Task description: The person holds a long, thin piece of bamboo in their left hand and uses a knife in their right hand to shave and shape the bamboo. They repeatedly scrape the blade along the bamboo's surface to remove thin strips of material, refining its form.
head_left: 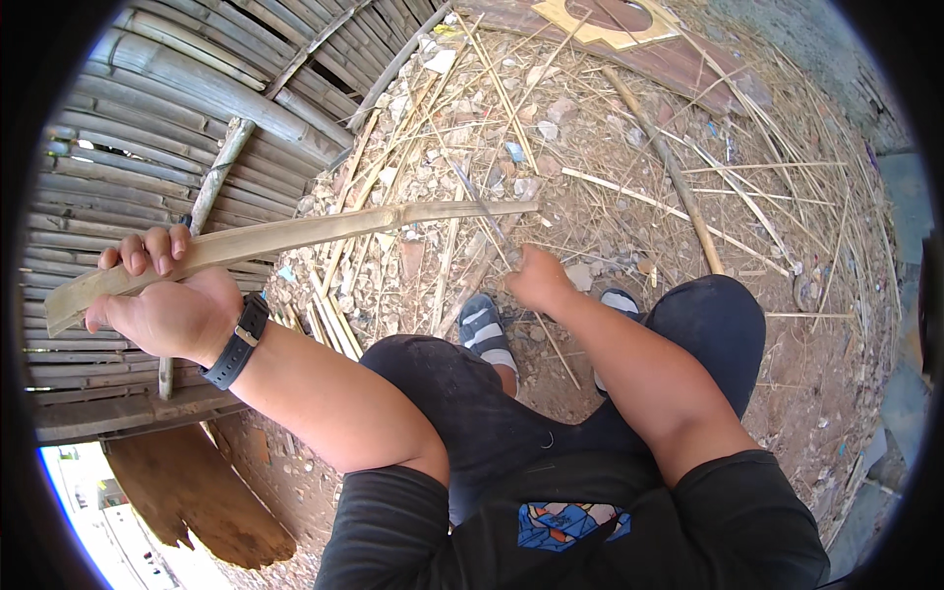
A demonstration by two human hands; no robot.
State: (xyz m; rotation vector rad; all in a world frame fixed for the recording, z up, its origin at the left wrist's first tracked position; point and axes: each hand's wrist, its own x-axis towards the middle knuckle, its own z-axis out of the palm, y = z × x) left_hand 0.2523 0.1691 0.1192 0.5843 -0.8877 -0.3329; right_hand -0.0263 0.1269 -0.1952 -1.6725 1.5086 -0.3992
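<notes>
One left hand (pixel 172 295) wraps its fingers around a long, flat, pale split-bamboo strip (pixel 324 233) above stony, straw-littered ground (pixel 806 393); the right hand (pixel 541 280) is a tight fist, apparently on a slim grey metal blade (pixel 495 226) crossing the strip's far end. A firm left grip, edge turned clear of the dark-trousered knees (pixel 713 320), would serve best.

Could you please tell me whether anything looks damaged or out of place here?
Yes: the broad, dark-brown sheet at the lower left looks damaged, because its lower edge is jagged, as if torn. The thin, pale bamboo slivers also look untidy, lying criss-cross over the stony brown ground.
</notes>
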